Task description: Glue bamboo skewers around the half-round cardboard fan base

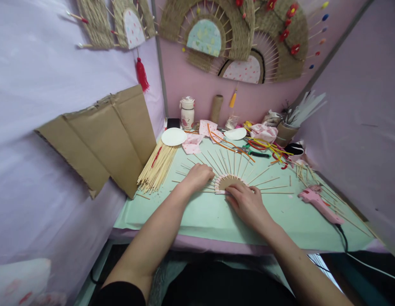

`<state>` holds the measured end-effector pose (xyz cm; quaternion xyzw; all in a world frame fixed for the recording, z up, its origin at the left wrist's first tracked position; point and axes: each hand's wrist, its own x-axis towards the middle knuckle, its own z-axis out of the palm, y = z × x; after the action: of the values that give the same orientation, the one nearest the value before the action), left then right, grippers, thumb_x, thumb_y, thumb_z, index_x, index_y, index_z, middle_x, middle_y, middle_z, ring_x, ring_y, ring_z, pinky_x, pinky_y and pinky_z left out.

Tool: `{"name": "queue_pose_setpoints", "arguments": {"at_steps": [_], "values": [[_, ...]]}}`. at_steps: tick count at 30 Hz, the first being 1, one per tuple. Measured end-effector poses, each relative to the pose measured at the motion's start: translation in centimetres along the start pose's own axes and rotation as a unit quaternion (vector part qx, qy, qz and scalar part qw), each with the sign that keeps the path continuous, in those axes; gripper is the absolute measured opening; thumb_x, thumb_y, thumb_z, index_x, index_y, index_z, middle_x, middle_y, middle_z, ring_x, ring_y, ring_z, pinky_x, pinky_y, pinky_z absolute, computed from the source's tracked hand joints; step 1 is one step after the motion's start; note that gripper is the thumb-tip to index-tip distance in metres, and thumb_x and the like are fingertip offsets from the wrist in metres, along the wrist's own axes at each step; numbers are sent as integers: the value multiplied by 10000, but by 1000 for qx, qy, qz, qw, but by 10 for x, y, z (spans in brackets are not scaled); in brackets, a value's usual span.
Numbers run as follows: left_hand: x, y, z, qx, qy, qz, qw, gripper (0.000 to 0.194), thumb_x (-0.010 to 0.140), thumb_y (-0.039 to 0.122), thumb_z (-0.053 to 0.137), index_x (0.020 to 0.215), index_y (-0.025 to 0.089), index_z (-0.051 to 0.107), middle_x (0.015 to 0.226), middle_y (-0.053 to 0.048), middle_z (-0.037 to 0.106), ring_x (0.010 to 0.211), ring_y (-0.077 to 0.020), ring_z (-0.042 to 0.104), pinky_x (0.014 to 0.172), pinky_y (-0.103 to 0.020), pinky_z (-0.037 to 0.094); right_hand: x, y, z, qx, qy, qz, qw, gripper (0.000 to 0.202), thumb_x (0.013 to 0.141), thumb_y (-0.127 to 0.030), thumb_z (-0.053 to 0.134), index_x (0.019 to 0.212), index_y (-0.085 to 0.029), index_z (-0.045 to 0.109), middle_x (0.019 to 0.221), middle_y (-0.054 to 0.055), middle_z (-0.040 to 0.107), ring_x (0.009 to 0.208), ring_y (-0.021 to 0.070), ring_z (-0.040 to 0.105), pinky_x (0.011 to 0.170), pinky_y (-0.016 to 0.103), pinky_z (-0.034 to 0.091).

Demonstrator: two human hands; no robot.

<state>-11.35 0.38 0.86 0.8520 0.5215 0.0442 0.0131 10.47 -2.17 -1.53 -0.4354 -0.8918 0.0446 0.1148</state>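
Observation:
On the table lies a half-round cardboard piece (231,183) with a pink patterned rim. Thin wooden sticks (234,163) fan out from its curved edge like rays. My left hand (199,176) is over the sticks on the left side, its fingers curled and closed around one near the rim; the exact grip is partly hidden. My right hand (248,204) holds the cardboard at its lower edge, index finger on top and thumb at the near side. Its fingers cover part of the flat edge.
A bundle of wooden sticks (157,168) and a white paper disc (174,136) lie left, beside folded cardboard (104,136). Green-handled pliers (259,154) and coloured pipe cleaners (274,146) lie behind. A pink glue gun (320,205) with a cable rests right. A bottle (187,114) stands at the back.

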Motion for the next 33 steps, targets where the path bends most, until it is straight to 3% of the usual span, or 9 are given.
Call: {"name": "queue_pose_setpoints", "arguments": {"at_steps": [17, 25, 33], "values": [[0, -3, 5, -7, 10, 12, 1000, 195, 902, 143, 550, 793, 167, 710, 892, -81, 700, 920, -229, 612, 719, -334, 373, 2, -3, -3, 5, -11, 14, 1000, 237, 950, -204, 537, 1148, -258, 656, 1235, 54, 688, 1171, 239, 575, 961, 448, 281], [0, -4, 7, -8, 16, 15, 1000, 196, 899, 135, 550, 786, 169, 706, 873, -75, 691, 886, -224, 604, 710, -335, 365, 15, -2, -16, -8, -46, -3, 999, 299, 995, -181, 445, 1207, -298, 619, 1251, 55, 673, 1164, 234, 581, 941, 441, 285], [0, -4, 7, -14, 18, 16, 1000, 192, 897, 130, 547, 797, 167, 706, 887, -80, 693, 899, -226, 604, 717, -338, 369, 30, -2, -24, -41, -78, -32, 996, 259, 975, -172, 483, 1088, -306, 672, 1074, 42, 699, 1025, 217, 606, 882, 406, 259]]}}
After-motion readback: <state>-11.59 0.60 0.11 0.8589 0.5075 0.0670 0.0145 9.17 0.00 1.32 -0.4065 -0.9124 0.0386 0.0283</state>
